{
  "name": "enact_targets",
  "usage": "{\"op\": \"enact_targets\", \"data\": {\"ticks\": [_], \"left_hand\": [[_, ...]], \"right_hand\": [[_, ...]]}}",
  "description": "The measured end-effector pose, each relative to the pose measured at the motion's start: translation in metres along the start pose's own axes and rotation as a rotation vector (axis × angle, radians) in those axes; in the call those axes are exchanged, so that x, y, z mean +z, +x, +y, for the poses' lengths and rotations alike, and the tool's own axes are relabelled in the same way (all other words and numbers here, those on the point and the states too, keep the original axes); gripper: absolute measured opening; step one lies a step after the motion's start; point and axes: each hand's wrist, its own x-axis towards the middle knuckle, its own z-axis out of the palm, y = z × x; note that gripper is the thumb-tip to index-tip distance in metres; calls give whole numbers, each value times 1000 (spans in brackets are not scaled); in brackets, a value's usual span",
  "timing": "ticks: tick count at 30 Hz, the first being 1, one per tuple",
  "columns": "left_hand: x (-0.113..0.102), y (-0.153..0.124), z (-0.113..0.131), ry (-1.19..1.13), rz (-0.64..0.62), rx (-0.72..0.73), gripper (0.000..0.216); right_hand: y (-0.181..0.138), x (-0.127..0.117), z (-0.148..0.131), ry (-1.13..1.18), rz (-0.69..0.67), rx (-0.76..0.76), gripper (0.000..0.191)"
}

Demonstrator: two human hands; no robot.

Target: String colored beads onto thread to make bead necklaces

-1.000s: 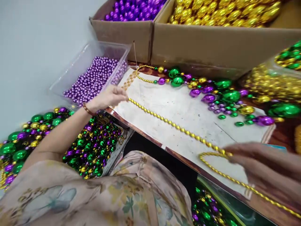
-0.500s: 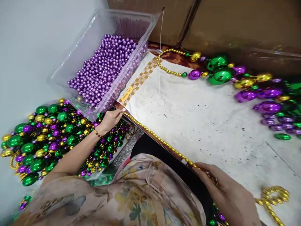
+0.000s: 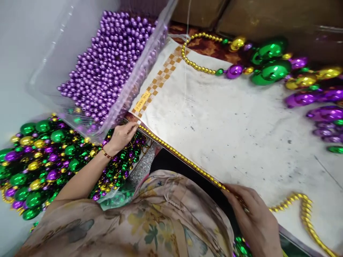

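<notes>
A string of gold beads (image 3: pixel 182 157) runs along the near edge of the white cloth (image 3: pixel 222 132), stretched between my two hands. At its far left end, my left hand (image 3: pixel 122 135) pinches it beside a small white tag on the edge. Toward the lower right, my right hand (image 3: pixel 254 217) closes its fingers on the same string. Past that hand, the loose gold tail curves over the cloth and out of view at the bottom right. My right fingertips are partly hidden by the hand itself.
A clear plastic tub (image 3: pixel 40 71) of purple beads (image 3: pixel 115 60) stands at the upper left. Below it lies a heap of green, gold and purple bead necklaces (image 3: pixel 53 157). A large beaded necklace (image 3: pixel 270 71) lies along the back right. A thin white thread (image 3: pixel 185 82) hangs near the back.
The view has shifted closer, so the tub and back necklace sit higher and larger. The gold tail's loop at the right has opened into a curve. Both hands keep their hold.
</notes>
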Motion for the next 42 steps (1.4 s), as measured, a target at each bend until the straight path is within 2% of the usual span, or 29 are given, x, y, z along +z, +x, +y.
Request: {"op": "enact_targets", "data": {"ticks": [5, 11, 16, 21, 37, 42], "left_hand": [[-3, -3, -8, 15, 47, -21, 12], [1, -1, -18, 55, 87, -85, 12], [0, 2, -16, 38, 74, -81, 11], [0, 4, -15, 29, 84, -96, 11], [0, 3, -19, 43, 67, -102, 11], [0, 4, -17, 52, 93, -4, 9]], "right_hand": [[4, -3, -20, 43, -14, 72, 21], [1, 0, -24, 15, -45, 135, 26], [1, 4, -29, -26, -30, 126, 29], [5, 8, -39, -100, -10, 187, 32], [19, 5, -54, -149, -52, 311, 19], [21, 5, -53, -150, -67, 300, 21]]}}
